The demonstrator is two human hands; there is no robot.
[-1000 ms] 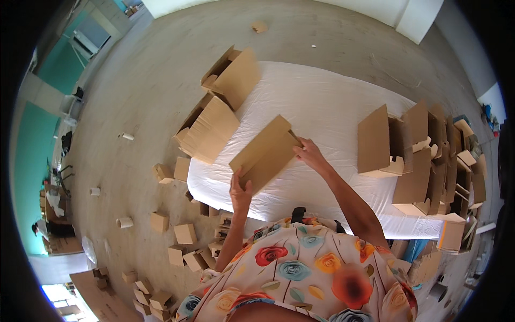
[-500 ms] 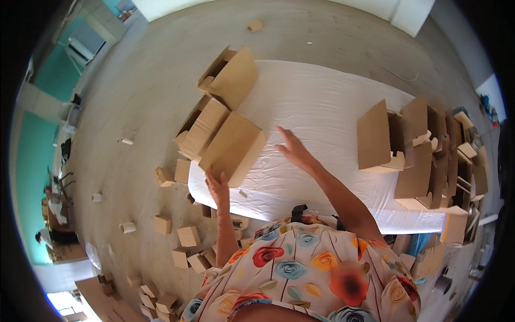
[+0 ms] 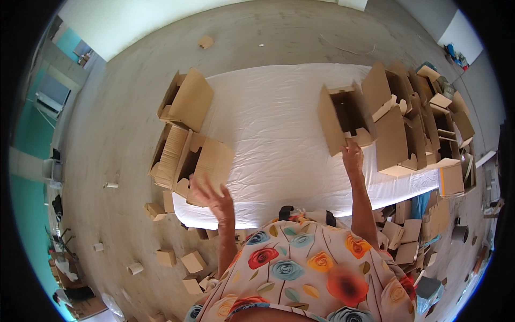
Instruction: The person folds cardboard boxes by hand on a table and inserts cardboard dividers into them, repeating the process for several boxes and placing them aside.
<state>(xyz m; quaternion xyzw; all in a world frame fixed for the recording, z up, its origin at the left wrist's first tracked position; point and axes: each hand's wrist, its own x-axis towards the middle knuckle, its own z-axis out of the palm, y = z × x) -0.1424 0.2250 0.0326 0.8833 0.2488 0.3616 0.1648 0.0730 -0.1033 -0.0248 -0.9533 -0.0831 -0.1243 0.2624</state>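
An open-topped brown cardboard box (image 3: 330, 121) is at the right of the white-covered table, slightly blurred. My right hand (image 3: 352, 156) is closed on its near edge. At the table's left end stand several more open cardboard boxes; the nearest box (image 3: 215, 161) has a flat side turned toward the middle. My left hand (image 3: 213, 199) is just in front of that box, fingers spread and blurred, with nothing in them. Whether its fingertips touch the box, I cannot tell. Behind it is another box (image 3: 192, 99).
Several open boxes (image 3: 394, 142) stand packed together on the right end of the table. Wrinkled white cloth (image 3: 263, 129) covers the tabletop. Small cartons (image 3: 194, 262) lie on the floor at the lower left, and more cartons (image 3: 410, 231) are heaped at the lower right.
My right hand has moved right from the table's middle and now grips a box there. My left hand has come off the left box, which now sits back against its neighbour. The view has shifted.
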